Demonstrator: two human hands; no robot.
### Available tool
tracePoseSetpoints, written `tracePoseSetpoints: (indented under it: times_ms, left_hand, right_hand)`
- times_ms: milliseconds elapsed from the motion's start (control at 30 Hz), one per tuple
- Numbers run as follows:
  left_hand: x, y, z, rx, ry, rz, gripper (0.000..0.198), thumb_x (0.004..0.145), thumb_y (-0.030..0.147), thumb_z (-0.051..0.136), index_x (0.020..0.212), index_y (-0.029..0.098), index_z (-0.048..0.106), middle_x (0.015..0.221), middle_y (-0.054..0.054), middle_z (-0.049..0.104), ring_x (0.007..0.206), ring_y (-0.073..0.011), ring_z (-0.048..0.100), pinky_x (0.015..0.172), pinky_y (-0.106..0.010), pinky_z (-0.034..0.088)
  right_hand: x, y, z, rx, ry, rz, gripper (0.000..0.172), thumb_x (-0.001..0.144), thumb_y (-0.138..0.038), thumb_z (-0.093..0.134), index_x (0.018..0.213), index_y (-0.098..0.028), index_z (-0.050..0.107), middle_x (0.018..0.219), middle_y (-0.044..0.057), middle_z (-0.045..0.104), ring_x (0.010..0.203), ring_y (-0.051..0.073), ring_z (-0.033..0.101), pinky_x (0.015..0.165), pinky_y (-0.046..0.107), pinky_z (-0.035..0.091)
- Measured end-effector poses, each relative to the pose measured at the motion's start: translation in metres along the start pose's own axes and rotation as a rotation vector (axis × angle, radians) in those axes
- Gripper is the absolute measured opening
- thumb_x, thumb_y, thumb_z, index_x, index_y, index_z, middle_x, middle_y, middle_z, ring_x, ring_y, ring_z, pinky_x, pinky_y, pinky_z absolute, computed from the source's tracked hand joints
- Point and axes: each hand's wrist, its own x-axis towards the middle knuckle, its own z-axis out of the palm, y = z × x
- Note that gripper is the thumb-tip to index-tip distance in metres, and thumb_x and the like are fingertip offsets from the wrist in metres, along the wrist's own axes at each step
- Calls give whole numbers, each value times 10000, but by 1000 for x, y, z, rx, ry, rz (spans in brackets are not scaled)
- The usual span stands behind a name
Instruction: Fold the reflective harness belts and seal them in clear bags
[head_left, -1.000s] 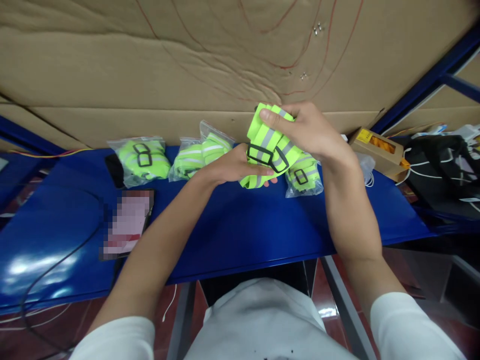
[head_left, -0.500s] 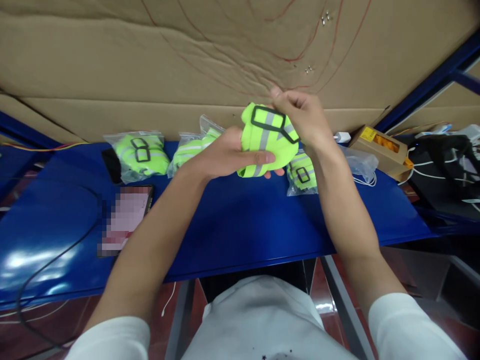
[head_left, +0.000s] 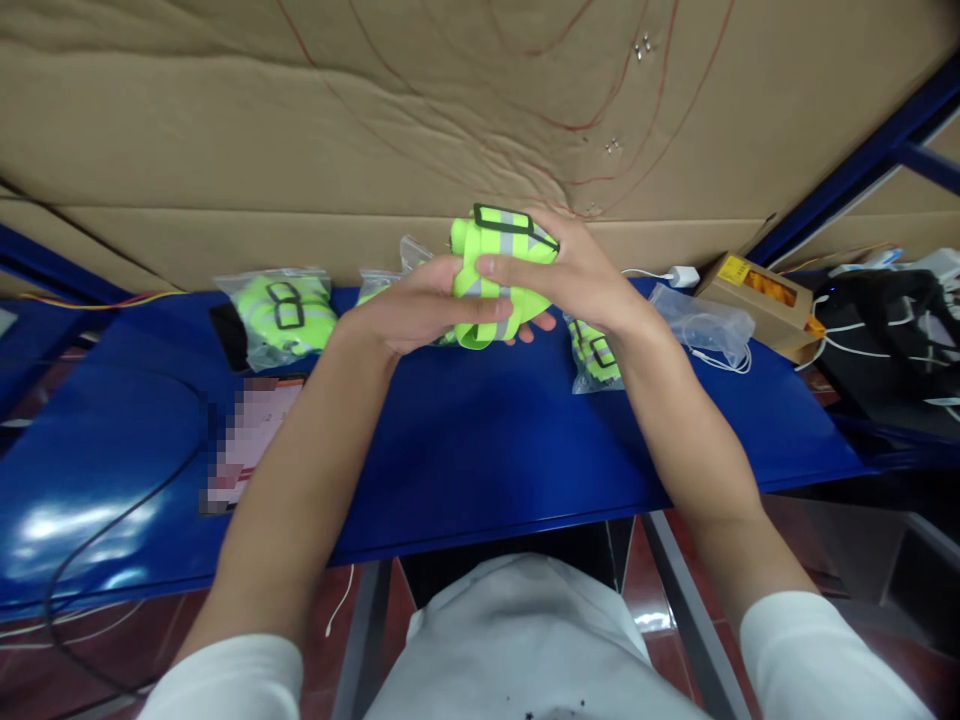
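Observation:
Between my hands, above the blue table (head_left: 480, 440), is a rolled-up neon-yellow reflective vest (head_left: 491, 240) with grey stripes and a black-edged rectangular patch on top. My left hand (head_left: 427, 300) grips its left side, thumb across the front and fingers underneath. My right hand (head_left: 562, 270) is wrapped round the right side, its thumb pressed on the front of the roll. Behind my right wrist lies a bagged vest (head_left: 596, 352), partly covered. Another bagged vest (head_left: 285, 315) sits at the left, and a clear bag (head_left: 379, 283) is mostly hidden behind my left hand.
A phone-like device (head_left: 251, 440) with a blurred screen lies near my left forearm, a dark flat object (head_left: 227, 335) beyond it. At the right are a crumpled clear bag (head_left: 697, 320), a white charger (head_left: 682, 277) and a cardboard box (head_left: 761, 300). A cardboard panel (head_left: 300, 130) rises behind.
My right hand has come down from the vest's upper right corner and closed round its right side. The vest has shifted slightly left, and its patch is now tilted away, looking narrower.

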Motion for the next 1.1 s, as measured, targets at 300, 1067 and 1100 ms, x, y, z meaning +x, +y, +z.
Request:
tracePoseSetpoints:
  times_ms: [300,1067,1100]
  left_hand:
    - [16,-13,-5,353,488,-36,559,766,715,771,792,157,747,728,-110,701,836,-337,731,746,-406,591]
    - [5,-79,102,-278,660,199,500,882,594,728,1246,263,635,1467,-69,577,1483,-249,463,1254,-357,343]
    - [4,-81,103,-352,682,183,522,836,558,795,1235,264,631,1425,-67,604,1439,-250,514,1221,-356,393]
  right_hand:
    - [3,1,2,151,147,172,413,840,-554,770,1051,-206,703,971,38,740,888,221,728,697,334,643]
    - [-60,74,85,-39,612,65,562,995,-560,492,1457,-240,501,1328,97,673,1200,221,662,1076,374,538]
    - [-62,74,89,-76,587,48,562,1000,-544,486,1486,-260,483,1396,97,637,1272,224,625,1126,387,506]
